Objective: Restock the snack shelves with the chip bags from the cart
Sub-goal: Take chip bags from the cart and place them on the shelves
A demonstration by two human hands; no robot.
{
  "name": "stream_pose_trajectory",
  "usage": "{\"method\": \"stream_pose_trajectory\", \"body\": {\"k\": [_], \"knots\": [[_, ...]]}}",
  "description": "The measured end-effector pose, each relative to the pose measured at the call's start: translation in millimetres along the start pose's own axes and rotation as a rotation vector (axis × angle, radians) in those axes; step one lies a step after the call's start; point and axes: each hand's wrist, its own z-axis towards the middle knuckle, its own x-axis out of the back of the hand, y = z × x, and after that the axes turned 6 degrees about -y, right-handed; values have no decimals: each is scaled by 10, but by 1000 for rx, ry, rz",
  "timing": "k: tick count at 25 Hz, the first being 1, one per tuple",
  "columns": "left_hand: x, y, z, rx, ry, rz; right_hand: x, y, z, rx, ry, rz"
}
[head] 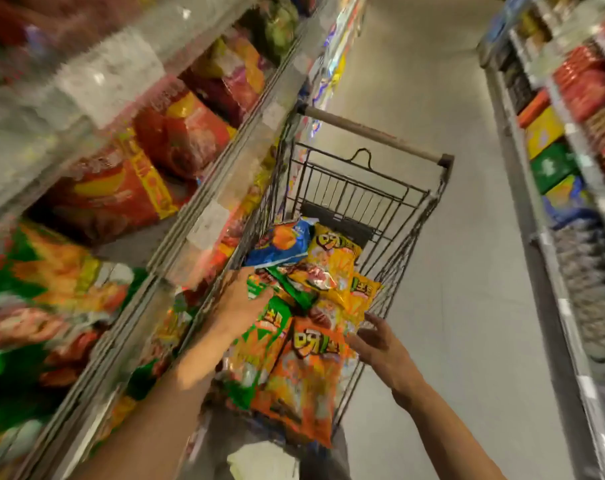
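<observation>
On your left, grey metal snack shelves (204, 188) hold blurred red, orange and green bags. Just beside them stands a dark wire shopping cart (415, 216) piled with chip bags. An orange chip bag (308, 382) lies nearest you, a green-and-orange chip bag (259, 344) touching its left side. Your left hand (243, 303) pinches the green bag's top edge. Your right hand (377, 337), fingers loosely spread, touches the orange bag's right edge.
</observation>
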Motion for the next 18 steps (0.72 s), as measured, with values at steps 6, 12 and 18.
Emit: {"method": "stream_pose_trajectory", "body": {"k": [6,12,18], "knots": [[-267,225,1575,142,76,201,353,-376,1877,-132,22,160],[-541,155,2532,344,-30,336,349,-343,2822,-375,28,295],[-641,123,2634,628,-239,101,523,-226,3095,-481,-80,392]]}}
